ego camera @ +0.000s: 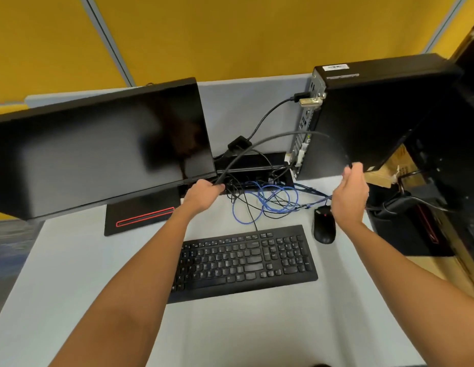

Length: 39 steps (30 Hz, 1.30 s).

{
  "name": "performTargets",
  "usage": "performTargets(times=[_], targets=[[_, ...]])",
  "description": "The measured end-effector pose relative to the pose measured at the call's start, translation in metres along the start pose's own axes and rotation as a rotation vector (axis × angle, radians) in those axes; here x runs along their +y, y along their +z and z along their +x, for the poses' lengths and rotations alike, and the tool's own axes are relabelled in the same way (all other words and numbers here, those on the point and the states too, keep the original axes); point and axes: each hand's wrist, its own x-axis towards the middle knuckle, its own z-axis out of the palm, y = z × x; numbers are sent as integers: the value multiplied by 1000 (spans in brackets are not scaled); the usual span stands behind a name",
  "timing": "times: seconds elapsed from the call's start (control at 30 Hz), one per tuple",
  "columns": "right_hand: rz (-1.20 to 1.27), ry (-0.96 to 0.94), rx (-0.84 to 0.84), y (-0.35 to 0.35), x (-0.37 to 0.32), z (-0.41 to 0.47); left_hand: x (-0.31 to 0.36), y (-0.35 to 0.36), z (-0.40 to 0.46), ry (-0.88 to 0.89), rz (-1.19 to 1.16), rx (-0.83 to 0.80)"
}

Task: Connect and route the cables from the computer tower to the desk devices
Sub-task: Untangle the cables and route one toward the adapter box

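Note:
A thick black cable [273,137] arches over the desk between my two hands. My left hand [202,193] grips one end low by the monitor's bottom edge. My right hand [349,193] holds the other end up in front of the black computer tower [368,115], which stands at the right with its port side facing left. A cable with a black plug and a beige screw connector [310,100] sit in the tower's upper ports. The dark monitor [98,149] stands at the left. A keyboard [246,258] and a mouse [324,225] lie in front.
A tangle of black and blue cables [267,200] lies between the keyboard and an open cable tray [254,165] at the desk's back. A second monitor stand and cardboard boxes [394,165] crowd the right side. A yellow partition rises behind the desk.

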Motion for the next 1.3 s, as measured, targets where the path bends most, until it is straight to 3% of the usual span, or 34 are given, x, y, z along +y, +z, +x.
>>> performTargets(times=[0.2,0.37,0.5,0.63,0.7,0.8,0.93,1.1,1.17,1.3], targets=[[74,-47,-246,7,-30,4,27,5,-18,71,-360,-153],[-493,-81,-781,32,-58,-14,47,-7,-23,171,-674,-376],[-746,-248,-960,51,-62,-41,45,-18,-18,193,-911,-367],[-868,-563,-1093,69,-69,-59,43,-6,-8,185,-978,-327],[-876,-754,-1084,74,-77,-60,46,2,-2,197,-919,-354],[-825,-997,-955,73,-88,-49,54,22,0,211,-592,-370],[-663,-1127,-828,65,-87,-28,57,43,-4,144,-352,-429],[-447,-1165,-634,59,-78,-24,62,30,0,168,-190,-480],[-402,-1158,-620,58,-86,-21,57,20,-5,186,-97,-594],[-337,-1012,-597,60,-88,6,45,-3,-15,130,-280,-830]])
